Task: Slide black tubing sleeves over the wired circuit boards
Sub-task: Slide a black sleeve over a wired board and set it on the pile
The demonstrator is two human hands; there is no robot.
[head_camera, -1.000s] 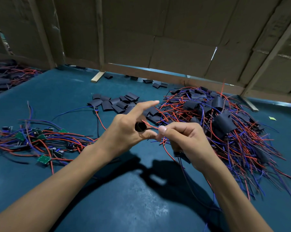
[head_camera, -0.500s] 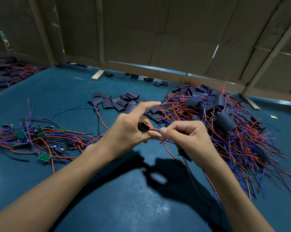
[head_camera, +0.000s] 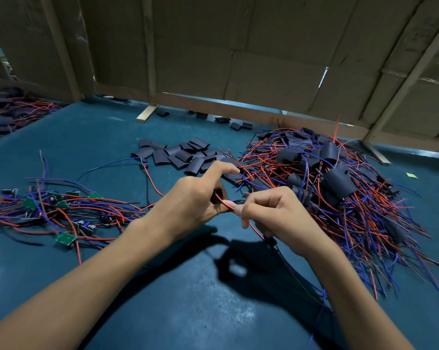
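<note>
My left hand (head_camera: 193, 200) grips a black tubing sleeve (head_camera: 217, 195), its round open end facing my right hand, index finger stretched out above it. My right hand (head_camera: 271, 213) pinches red and blue wires (head_camera: 222, 199) whose ends run into the sleeve's mouth; the wires trail down below that hand, and their board is hidden. Loose flat black sleeves (head_camera: 185, 156) lie in a heap behind my hands. Bare green boards with wires (head_camera: 61, 210) are spread at the left. A big pile of sleeved boards with wires (head_camera: 334, 183) sits at the right.
The blue table top (head_camera: 188, 299) is bordered by a cardboard and wood-slat wall (head_camera: 238, 59) at the back. A few stray sleeves (head_camera: 238, 126) lie along that wall. Another heap of wires and sleeves (head_camera: 8, 114) shows at the far left edge.
The wire ends have gone further into the sleeve's mouth and my right hand has closed in on my left. Both hands stay at the same spot above the table.
</note>
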